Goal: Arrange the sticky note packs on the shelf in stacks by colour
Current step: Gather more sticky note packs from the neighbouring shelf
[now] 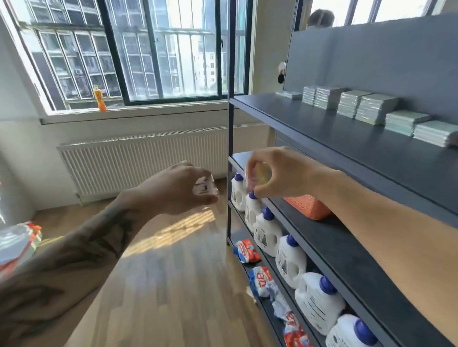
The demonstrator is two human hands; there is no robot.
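Already the top shelf [354,136] carries a row of pale green sticky note stacks [375,108]. My left hand [175,189] pinches a white-labelled pack [205,186] and my right hand [277,172] pinches a yellowish pack [260,175], both out in front of the shelf, unplaced; these two, I judge, remain.
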